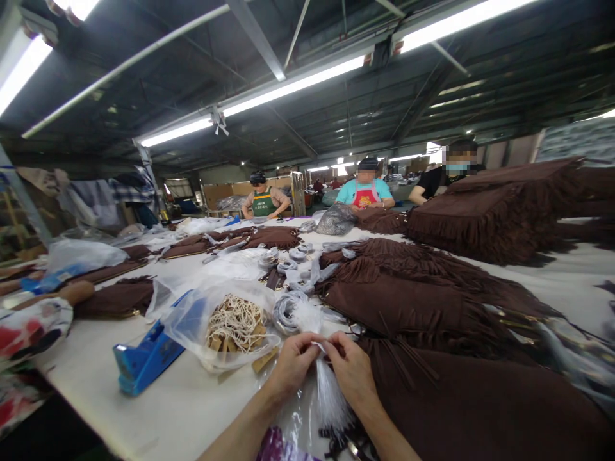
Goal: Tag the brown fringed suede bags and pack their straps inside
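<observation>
My bare forearms (pixel 250 416) frame a translucent white bundle of fine strands (pixel 329 397), its narrow waist pinched in the fingertips of my left hand (pixel 296 362) and right hand (pixel 350 368); probably light, flexible, slippery, best held there.

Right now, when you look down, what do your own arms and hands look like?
Each grip is a bare human hand, the left grip and the right grip, with no glove. The left forearm and right forearm are bare too: no sleeve shows, and I see no watch, bracelet or marking. The fingernails are too small to tell much about.
</observation>
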`<state>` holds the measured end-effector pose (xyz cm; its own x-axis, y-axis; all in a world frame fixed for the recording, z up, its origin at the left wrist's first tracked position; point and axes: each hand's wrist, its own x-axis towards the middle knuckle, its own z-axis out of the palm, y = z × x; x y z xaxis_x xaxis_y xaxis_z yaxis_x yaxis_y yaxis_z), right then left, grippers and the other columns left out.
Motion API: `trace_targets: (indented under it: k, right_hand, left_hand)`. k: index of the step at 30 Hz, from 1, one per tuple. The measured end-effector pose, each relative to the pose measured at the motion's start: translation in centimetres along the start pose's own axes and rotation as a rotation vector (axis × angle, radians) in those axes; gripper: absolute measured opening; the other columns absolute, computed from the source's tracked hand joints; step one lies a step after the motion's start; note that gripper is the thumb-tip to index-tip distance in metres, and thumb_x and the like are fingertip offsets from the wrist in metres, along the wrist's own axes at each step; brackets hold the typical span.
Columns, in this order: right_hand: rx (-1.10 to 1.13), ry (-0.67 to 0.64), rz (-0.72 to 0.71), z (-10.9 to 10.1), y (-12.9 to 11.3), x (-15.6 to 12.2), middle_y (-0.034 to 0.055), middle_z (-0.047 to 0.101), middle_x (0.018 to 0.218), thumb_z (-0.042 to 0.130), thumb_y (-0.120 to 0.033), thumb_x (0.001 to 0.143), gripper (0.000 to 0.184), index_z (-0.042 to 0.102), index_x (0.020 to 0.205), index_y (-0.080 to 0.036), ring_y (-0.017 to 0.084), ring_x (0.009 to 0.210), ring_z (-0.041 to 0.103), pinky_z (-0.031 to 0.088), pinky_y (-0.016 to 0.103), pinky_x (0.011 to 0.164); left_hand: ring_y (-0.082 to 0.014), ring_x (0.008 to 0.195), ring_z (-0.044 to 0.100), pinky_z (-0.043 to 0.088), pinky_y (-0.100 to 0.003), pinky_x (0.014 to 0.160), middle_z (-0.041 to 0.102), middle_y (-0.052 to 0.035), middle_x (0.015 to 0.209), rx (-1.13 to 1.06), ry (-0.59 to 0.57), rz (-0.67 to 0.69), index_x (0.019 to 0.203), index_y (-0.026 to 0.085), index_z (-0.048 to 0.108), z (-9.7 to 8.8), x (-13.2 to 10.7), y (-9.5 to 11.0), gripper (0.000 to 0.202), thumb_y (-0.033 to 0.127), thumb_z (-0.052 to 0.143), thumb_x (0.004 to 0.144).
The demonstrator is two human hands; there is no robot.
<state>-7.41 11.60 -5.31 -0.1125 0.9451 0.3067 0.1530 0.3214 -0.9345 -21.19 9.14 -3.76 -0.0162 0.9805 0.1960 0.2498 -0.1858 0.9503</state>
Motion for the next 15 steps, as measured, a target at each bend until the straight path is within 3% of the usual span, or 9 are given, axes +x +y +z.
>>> trace_targets:
  k: [3,7,10,15]
  right_hand:
    - [0.031,-0.002,0.022,0.1,0.4,0.1,-0.0022,0.059,0.057,0.057,-0.045,0.075,0.024,0.055,0.061,-0.025,0.021,0.058,0.056,0.041,0.029,0.059]
    - [0.109,-0.01,0.087,0.3,0.6,0.3,-0.0032,0.058,0.052,0.055,-0.044,0.074,0.023,0.052,0.061,-0.026,0.02,0.053,0.057,0.042,0.027,0.052]
    - [0.174,-0.019,0.147,0.4,0.5,0.3,-0.0043,0.057,0.049,0.055,-0.043,0.073,0.023,0.049,0.06,-0.026,0.019,0.049,0.057,0.041,0.025,0.046]
    - [0.249,0.009,0.234,0.2,0.5,0.6,-0.0039,0.061,0.051,0.054,-0.042,0.07,0.02,0.05,0.061,-0.025,0.019,0.049,0.061,0.041,0.024,0.041]
  left_hand:
    - [-0.0188,0.076,0.056,0.042,-0.028,0.075,0.065,-0.0043,0.076,0.119,0.062,0.061,0.079,0.016,0.074,0.0,-0.2,0.2,0.021,0.029,0.057,0.079]
    - [-0.0217,0.087,0.054,0.04,-0.032,0.081,0.062,-0.0064,0.082,0.415,0.149,0.295,0.081,0.022,0.077,-0.2,-0.2,0.6,0.02,0.024,0.056,0.084]
    - [-0.0224,0.095,0.054,0.039,-0.034,0.089,0.066,-0.0077,0.093,0.419,0.111,0.43,0.082,0.023,0.076,-0.7,0.0,0.8,0.018,0.021,0.057,0.085]
    - [-0.0203,0.087,0.056,0.041,-0.032,0.085,0.066,-0.0058,0.083,0.3,-0.009,0.334,0.079,0.02,0.071,-1.0,0.4,0.4,0.016,0.024,0.057,0.085]
